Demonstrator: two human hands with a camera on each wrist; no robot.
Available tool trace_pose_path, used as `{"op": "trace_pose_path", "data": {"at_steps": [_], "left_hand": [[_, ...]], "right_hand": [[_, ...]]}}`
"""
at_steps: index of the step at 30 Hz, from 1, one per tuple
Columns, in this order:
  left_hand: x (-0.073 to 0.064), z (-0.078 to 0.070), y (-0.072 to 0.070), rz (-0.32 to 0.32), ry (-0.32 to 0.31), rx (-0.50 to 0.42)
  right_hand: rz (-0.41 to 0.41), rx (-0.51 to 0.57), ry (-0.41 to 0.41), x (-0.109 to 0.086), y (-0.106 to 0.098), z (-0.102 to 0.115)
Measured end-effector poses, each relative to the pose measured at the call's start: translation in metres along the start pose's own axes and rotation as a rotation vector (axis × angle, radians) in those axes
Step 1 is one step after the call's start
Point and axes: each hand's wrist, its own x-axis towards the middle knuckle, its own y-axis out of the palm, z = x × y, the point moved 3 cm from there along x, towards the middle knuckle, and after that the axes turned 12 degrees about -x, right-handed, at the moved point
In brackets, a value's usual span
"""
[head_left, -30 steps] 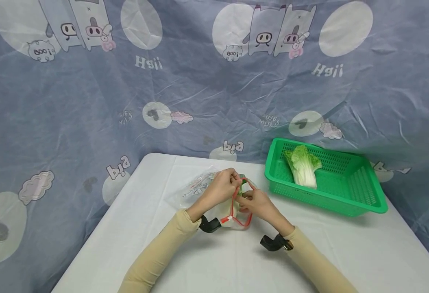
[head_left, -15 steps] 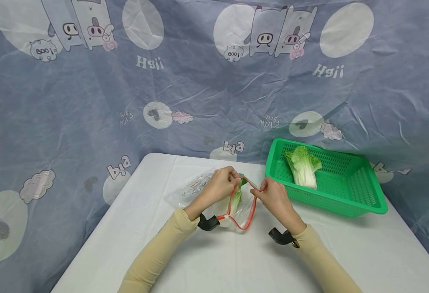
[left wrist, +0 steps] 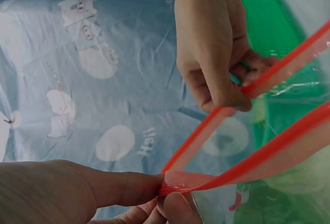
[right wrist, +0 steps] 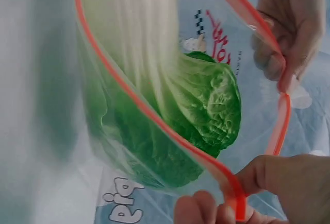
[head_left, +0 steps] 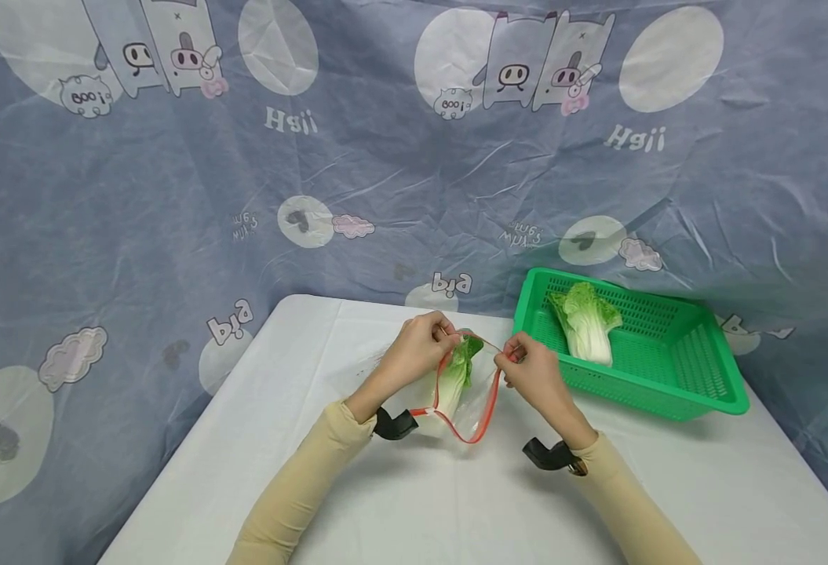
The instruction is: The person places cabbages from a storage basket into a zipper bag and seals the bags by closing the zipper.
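Observation:
A clear zip bag (head_left: 487,410) with a red zip strip is held with its mouth spread wide. Inside it lies a napa cabbage (head_left: 455,378), white stem toward the near side and green leaves (right wrist: 206,105) toward the far side. My left hand (head_left: 417,349) pinches the far left part of the red rim; the left wrist view shows thumb and fingers at the folded end of the strip (left wrist: 178,182). On the other side, my right hand (head_left: 537,375) pinches the rim between thumb and fingers. The bag's left part is mostly hidden behind my left hand.
At the back right of the white table (head_left: 357,502) stands a green plastic basket (head_left: 668,396) with another napa cabbage (head_left: 586,326) in it. My right hand is close to its left end. A blue-grey printed curtain (head_left: 357,157) hangs behind the table.
My right hand moves from inside the bag's mouth outward to the right, pulling the mouth wide. Both hands rise slightly, and more of the cabbage shows.

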Motion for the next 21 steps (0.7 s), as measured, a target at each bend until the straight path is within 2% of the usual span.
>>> {"op": "trace_pose_path", "data": {"at_steps": [3,9,13,15,18,21], "left_hand": [[-0.002,-0.004,-0.007,-0.017,0.01,-0.024],[-0.005,-0.008,-0.013,-0.019,0.015,-0.103],[-0.006,-0.01,-0.011,-0.002,0.024,-0.102],[-0.008,-0.012,-0.011,-0.001,0.027,-0.067],[-0.014,-0.018,-0.01,0.014,0.025,0.037],[-0.024,-0.024,-0.008,0.095,0.0,0.186]], "right_hand": [[0.024,0.137,0.041,-0.001,-0.008,0.004],[0.087,0.51,0.107,-0.006,-0.019,0.011],[0.085,0.654,0.133,-0.009,-0.023,0.014],[0.075,0.689,0.138,-0.01,-0.023,0.015],[0.047,0.728,0.151,-0.01,-0.024,0.015],[0.03,0.742,0.158,-0.01,-0.024,0.014]]}}
